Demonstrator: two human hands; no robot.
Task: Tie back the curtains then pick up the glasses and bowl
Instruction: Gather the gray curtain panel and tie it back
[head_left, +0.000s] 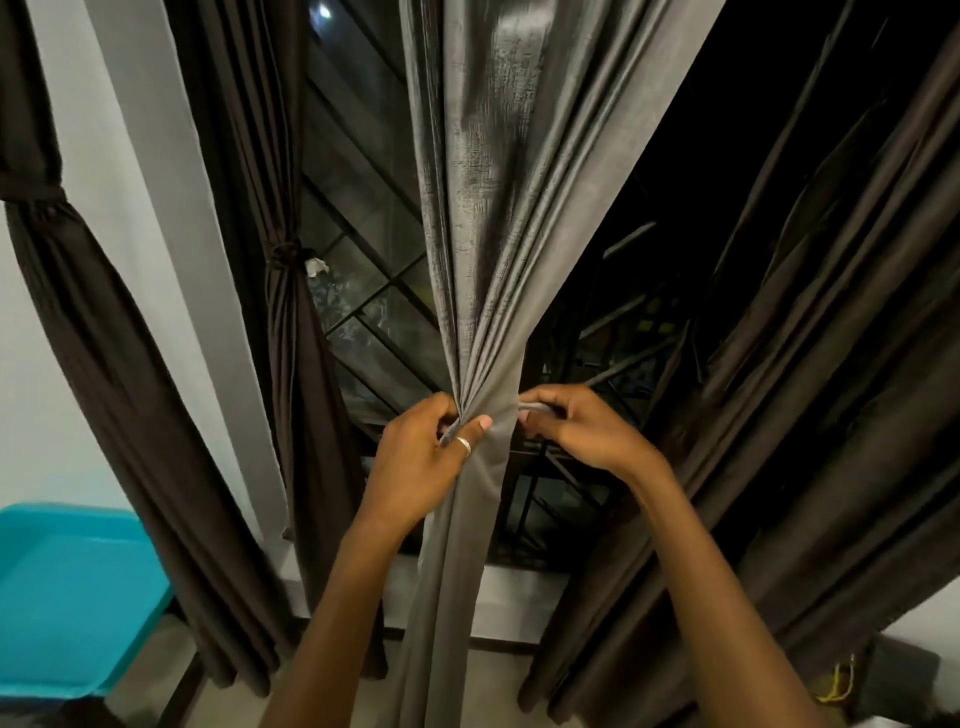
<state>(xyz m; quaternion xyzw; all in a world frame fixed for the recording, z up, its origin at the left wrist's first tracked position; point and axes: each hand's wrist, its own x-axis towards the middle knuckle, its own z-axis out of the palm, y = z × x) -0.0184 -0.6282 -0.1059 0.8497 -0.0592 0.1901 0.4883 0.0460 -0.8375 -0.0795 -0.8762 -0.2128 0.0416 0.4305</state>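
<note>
Both pinching tie ends (535, 407), left hand (423, 460) and right hand (579, 431) should pull evenly to cinch the curtain (483, 218) snug.

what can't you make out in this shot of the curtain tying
Head view only.
- tie: a short pale bit shows at the right hand; the rest hidden behind the grey curtain and left hand.
- teal tray: cut by the left edge.
- glasses, bowl: out of frame.
</note>
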